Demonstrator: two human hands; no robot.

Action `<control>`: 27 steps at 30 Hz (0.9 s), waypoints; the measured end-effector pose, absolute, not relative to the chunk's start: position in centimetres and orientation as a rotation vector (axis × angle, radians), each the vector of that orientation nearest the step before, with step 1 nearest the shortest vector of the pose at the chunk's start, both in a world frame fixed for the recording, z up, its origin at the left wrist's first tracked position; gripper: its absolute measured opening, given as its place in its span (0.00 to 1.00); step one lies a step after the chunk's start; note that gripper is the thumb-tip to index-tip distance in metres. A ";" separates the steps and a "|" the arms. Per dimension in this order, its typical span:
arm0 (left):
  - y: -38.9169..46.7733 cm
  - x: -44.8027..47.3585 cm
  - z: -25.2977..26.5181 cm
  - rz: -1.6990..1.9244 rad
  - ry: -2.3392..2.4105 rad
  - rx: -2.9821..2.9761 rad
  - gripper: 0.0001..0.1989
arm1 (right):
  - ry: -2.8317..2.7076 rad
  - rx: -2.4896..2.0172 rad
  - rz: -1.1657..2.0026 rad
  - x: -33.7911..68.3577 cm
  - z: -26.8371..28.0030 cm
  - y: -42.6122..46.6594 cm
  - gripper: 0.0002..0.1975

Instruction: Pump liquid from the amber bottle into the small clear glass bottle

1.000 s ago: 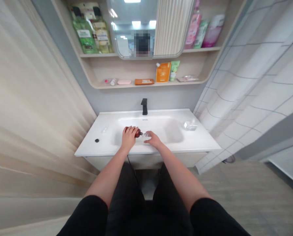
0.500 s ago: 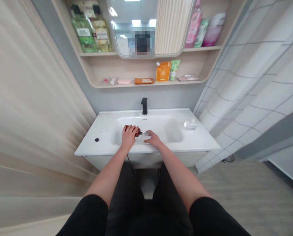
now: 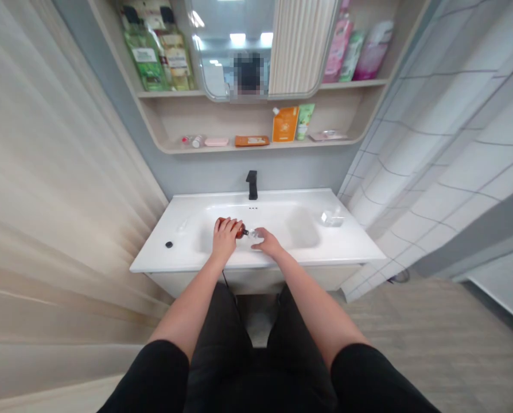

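Note:
Over the white sink basin (image 3: 297, 226), my left hand (image 3: 225, 238) is wrapped round an amber bottle (image 3: 240, 230) tilted on its side, its dark neck pointing right. My right hand (image 3: 267, 243) holds a small clear container (image 3: 253, 233) right at the bottle's mouth. The container is mostly covered by my fingers, so its exact kind cannot be made out. Any liquid between the two is too small to see. A small black cap (image 3: 169, 245) lies on the counter to the left. Near it is a faint clear item (image 3: 182, 225).
A black faucet (image 3: 252, 184) stands behind the basin. On the right of the counter sits a clear container (image 3: 333, 218). The shelf (image 3: 187, 150) above holds an orange pouch (image 3: 284, 124), a green tube (image 3: 304, 121) and other toiletries. A curtain (image 3: 67, 172) hangs at the left.
Both hands stay almost in place, with the bottle and the clear container still meeting over the basin. The view has shifted very slightly.

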State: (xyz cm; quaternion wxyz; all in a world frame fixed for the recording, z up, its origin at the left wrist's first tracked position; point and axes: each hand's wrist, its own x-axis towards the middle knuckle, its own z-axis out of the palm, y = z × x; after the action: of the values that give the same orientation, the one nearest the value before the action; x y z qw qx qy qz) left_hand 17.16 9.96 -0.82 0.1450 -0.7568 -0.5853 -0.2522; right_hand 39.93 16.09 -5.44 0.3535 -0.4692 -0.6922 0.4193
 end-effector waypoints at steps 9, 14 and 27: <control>9.8 17.3 -0.6 -0.732 -1.691 -2.182 0.30 | -1.789 -1.211 1.071 39.9 -5.9 16.3 0.39; 9.8 17.3 -0.6 -0.728 -1.689 -2.186 0.31 | -1.796 -1.213 1.057 39.8 -6.0 16.4 0.39; 9.6 17.4 -0.3 -0.730 -1.709 -2.209 0.32 | -1.813 -1.228 1.047 39.9 -5.8 16.2 0.40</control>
State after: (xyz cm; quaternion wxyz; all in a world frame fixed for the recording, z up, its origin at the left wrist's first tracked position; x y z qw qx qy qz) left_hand 17.35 9.64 -0.35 0.1272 -0.7589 -0.5873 -0.2509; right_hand 39.91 16.18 -5.75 0.3497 -0.4742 -0.6997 0.4041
